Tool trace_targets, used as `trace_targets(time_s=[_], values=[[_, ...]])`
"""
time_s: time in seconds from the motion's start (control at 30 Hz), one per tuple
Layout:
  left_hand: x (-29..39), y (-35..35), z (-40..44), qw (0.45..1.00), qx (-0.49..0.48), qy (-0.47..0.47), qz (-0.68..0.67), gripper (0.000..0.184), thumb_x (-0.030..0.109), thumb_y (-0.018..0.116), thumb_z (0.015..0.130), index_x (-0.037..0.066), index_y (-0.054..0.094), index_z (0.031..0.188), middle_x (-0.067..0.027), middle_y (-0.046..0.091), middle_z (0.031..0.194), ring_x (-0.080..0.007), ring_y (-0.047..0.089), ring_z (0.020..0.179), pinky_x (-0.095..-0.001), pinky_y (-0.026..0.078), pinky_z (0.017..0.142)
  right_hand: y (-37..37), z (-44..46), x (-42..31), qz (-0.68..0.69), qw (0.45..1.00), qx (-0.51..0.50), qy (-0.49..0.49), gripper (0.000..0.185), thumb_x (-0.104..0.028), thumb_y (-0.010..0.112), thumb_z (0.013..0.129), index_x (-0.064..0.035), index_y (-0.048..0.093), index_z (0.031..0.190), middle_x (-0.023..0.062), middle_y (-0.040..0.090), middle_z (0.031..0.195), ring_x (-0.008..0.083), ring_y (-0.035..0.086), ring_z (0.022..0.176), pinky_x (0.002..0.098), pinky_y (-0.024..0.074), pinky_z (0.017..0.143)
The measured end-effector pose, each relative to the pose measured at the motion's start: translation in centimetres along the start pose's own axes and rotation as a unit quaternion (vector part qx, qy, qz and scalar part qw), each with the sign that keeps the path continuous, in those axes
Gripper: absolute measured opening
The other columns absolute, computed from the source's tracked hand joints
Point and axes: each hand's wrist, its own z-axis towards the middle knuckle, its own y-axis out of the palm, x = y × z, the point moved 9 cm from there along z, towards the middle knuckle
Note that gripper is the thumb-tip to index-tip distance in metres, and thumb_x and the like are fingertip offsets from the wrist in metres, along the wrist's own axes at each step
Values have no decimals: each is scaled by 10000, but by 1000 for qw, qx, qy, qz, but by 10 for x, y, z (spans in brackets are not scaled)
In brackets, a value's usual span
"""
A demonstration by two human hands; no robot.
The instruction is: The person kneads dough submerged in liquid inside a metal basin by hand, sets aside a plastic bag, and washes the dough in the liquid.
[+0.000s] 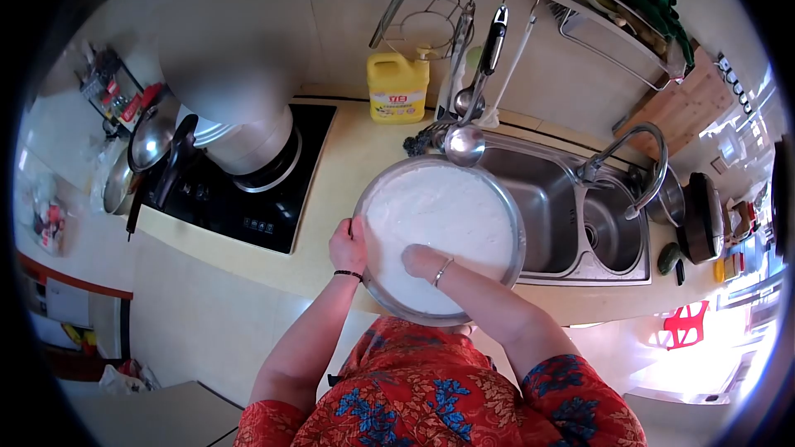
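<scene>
A wide metal bowl (515,261) sits at the counter's front edge, filled with a white flour-like substance (439,207). My left hand (348,246) is closed on the bowl's left rim, a dark beaded bracelet at its wrist. Inside the bowl, my right hand (423,261) reaches into the white substance; its fingers are buried and cannot be seen. A silver bracelet (443,271) circles that wrist.
A pot (252,145) stands on the black cooktop (273,219) at left. Behind the bowl are a yellow jug (397,89) and hanging ladles (464,144). To the right lies a double sink (538,199) with a curved faucet (654,136).
</scene>
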Motion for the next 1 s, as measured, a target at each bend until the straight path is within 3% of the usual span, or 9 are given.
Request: trace_targets(time_s=[0.07, 0.3, 0.37, 0.47, 0.7, 0.8, 1.0], values=[[0, -1, 0, 1000, 3, -1, 5, 354, 369, 455, 852, 46, 582, 784, -180, 560, 653, -336, 550, 609, -403, 424, 549, 11, -15, -2, -36, 987, -152, 38, 165, -55, 470, 695, 18, 617, 685, 174, 613, 740, 304, 600, 691, 368, 484, 654], [1, -1, -1, 1000, -1, -7, -3, 353, 375, 454, 852, 54, 595, 817, -178, 572, 679, -331, 559, 631, -396, 434, 566, -3, -48, -5, 50, 978, -154, 128, 147, -48, 488, 697, 16, 621, 702, 181, 613, 744, 313, 602, 678, 393, 479, 628], [-3, 1, 0, 1000, -7, -14, -11, 356, 378, 453, 852, 54, 598, 829, -176, 578, 685, -331, 562, 637, -392, 437, 571, 2, -51, -17, 23, 982, -184, 38, 148, -47, 488, 687, 9, 624, 699, 188, 610, 740, 324, 604, 687, 406, 476, 629], [-1, 0, 0, 1000, 1, -6, 0, 361, 378, 451, 853, 50, 597, 826, -174, 578, 683, -331, 563, 639, -390, 438, 574, -3, -66, -24, -49, 961, -270, 13, 173, -69, 482, 700, 16, 629, 731, 190, 612, 740, 321, 605, 704, 401, 474, 646], [-4, 2, 0, 1000, -6, -12, -18, 363, 377, 447, 856, 47, 596, 825, -175, 580, 685, -333, 566, 643, -392, 440, 580, -23, -90, -20, -90, 963, -254, 13, 151, -68, 513, 660, -31, 651, 710, 134, 624, 699, 291, 613, 695, 395, 473, 614], [-4, 2, 0, 1000, -9, -12, -13, 361, 375, 449, 857, 47, 596, 826, -174, 580, 684, -332, 565, 641, -392, 439, 579, -16, -103, -12, -150, 941, -301, -22, 146, -73, 529, 648, -35, 659, 702, 120, 623, 680, 282, 613, 685, 389, 478, 616], [-2, 1, 0, 1000, -15, -18, -7, 356, 368, 451, 858, 44, 594, 822, -175, 577, 675, -331, 565, 637, -390, 438, 572, -19, -113, 16, -185, 917, -350, 40, 167, -81, 529, 649, -36, 669, 728, 116, 632, 698, 261, 622, 691, 376, 492, 588]])
